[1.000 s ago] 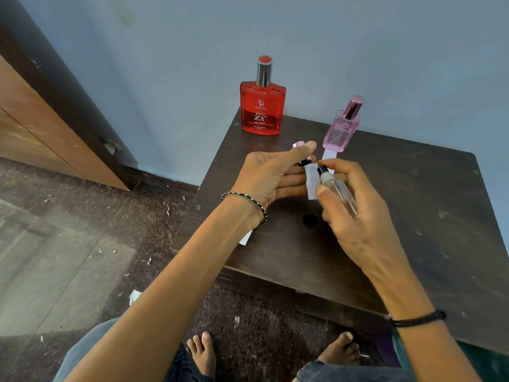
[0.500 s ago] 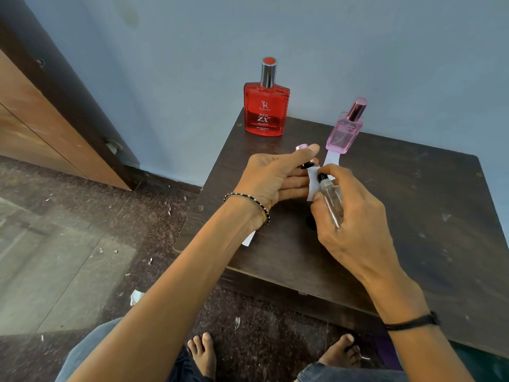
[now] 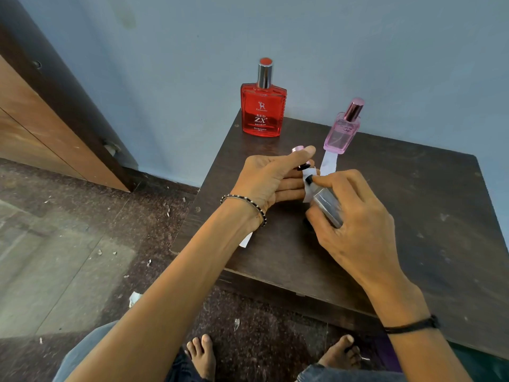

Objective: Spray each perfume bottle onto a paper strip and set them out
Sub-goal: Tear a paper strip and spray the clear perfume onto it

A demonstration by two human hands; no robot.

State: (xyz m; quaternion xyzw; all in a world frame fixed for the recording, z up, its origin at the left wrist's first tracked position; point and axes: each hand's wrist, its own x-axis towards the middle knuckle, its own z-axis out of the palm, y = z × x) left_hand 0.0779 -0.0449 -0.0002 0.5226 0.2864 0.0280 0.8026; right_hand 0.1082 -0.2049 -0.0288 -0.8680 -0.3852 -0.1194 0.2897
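Desk (image 3: 413,216): dark wood, scuffed, set against the blue wall; everything I work with is on it or over it.
Red bottle (image 3: 263,110): the largest one, upright at the desk's back left corner, silver collar with a red top, "RED ZX" printed on its face.
Pink bottle (image 3: 342,133): upright to the right of the red one, pink cap on, its base resting on the far end of a white paper strip (image 3: 328,164) that lies flat on the desk.
My right hand (image 3: 355,224): wrapped around a small clear spray bottle (image 3: 326,206), tilted so the black nozzle points left toward my other hand, forefinger lying on top of the nozzle.
My left hand (image 3: 271,179): palm turned right, fingers pinching a second white paper strip (image 3: 308,188) upright just in front of the nozzle, touching or nearly so; the same hand also grips a small black piece and something pink-topped (image 3: 298,149) behind the thumb, too hidden to name.
Another paper strip (image 3: 246,239): only its end shows from under my left wrist, near the desk's front left edge.
Wrists: a beaded bracelet (image 3: 243,204) on the left, a black band (image 3: 410,325) on the right.
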